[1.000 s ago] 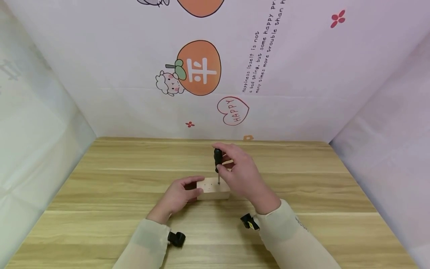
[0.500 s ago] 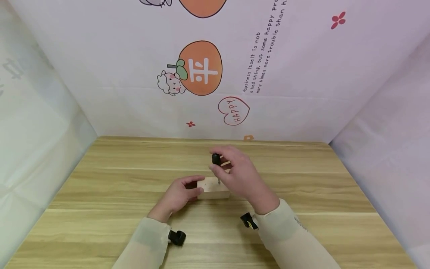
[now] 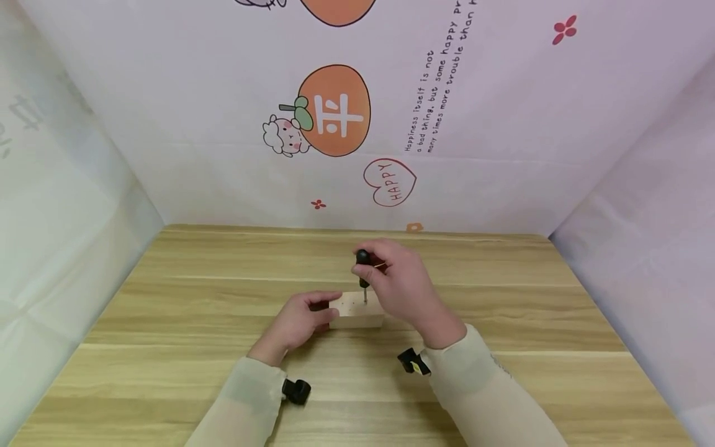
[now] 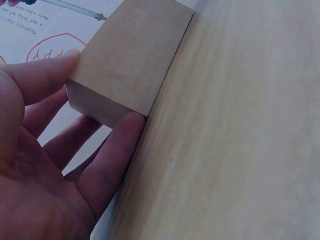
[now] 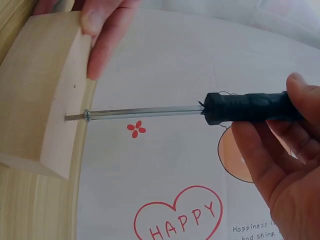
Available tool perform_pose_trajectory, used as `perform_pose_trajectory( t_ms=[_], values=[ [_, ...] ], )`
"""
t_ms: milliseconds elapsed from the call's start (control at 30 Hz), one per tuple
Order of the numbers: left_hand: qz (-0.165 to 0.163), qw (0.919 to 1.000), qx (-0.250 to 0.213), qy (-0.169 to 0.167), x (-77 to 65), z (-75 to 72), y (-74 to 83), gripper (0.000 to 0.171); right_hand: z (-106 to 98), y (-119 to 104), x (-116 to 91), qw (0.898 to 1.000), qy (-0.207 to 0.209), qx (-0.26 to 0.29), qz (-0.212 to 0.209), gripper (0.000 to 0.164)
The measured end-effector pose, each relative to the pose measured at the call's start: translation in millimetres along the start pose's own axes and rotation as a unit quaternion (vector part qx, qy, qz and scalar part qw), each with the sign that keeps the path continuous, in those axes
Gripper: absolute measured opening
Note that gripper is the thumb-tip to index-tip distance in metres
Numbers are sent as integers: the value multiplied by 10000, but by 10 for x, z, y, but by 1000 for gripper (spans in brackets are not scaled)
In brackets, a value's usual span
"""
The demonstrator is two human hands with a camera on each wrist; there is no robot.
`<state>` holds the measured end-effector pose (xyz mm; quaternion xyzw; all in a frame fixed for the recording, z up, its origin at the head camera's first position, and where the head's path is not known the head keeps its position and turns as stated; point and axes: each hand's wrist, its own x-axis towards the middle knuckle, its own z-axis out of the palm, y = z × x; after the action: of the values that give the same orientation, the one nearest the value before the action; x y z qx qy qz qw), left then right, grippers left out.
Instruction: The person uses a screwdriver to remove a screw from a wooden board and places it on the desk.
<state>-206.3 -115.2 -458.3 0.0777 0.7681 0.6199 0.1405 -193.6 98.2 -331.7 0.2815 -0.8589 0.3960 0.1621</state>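
Observation:
A pale wooden block (image 3: 357, 321) lies on the table, with small holes in its top. My left hand (image 3: 296, 320) grips its left end, thumb on the near side and fingers round the far side and end. In the right wrist view a screw (image 5: 75, 117) stands partly sunk in the block, its threads showing. The tip of a screwdriver (image 5: 150, 112) meets the screw's head. My right hand (image 3: 404, 285) holds the screwdriver's black handle (image 5: 250, 107) between thumb and fingers, above the block. In the head view the screwdriver stands nearly upright.
The wood-grain table (image 3: 195, 347) spreads around the block. Behind it rises a white printed cloth (image 3: 223, 174), with plain white cloth (image 3: 67, 205) at the left side. A small black camera (image 3: 296, 391) sits on the left wrist, another camera (image 3: 413, 361) on the right.
The screwdriver's handle tipped a little and then came back closer to upright as my right fingers shifted on it. My left hand and the block stay in place.

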Motion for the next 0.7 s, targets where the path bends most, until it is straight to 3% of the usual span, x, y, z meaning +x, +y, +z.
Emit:
perform_pose_trajectory(
  t_ms=[200,300,367,467,600,700],
  values=[
    [-68,10000,-2,51,15,1,44,31,-97,45,71,9971,-498,512,249,13],
    [-77,10000,-31,39,11,3,62,32,-107,71,82,9954,-530,725,345,11],
    [-91,9999,-83,32,5,6,69,32,-79,75,66,9971,-351,644,218,13],
    [-106,9998,-188,32,-1,12,70,33,9,49,27,9992,167,217,-297,20],
    [-88,9995,-309,51,-8,15,54,34,125,-4,-1,9884,916,-709,-986,31],
    [-107,9994,-334,65,-18,12,42,33,177,-36,-16,9844,1118,-953,-965,32]
  ],
)
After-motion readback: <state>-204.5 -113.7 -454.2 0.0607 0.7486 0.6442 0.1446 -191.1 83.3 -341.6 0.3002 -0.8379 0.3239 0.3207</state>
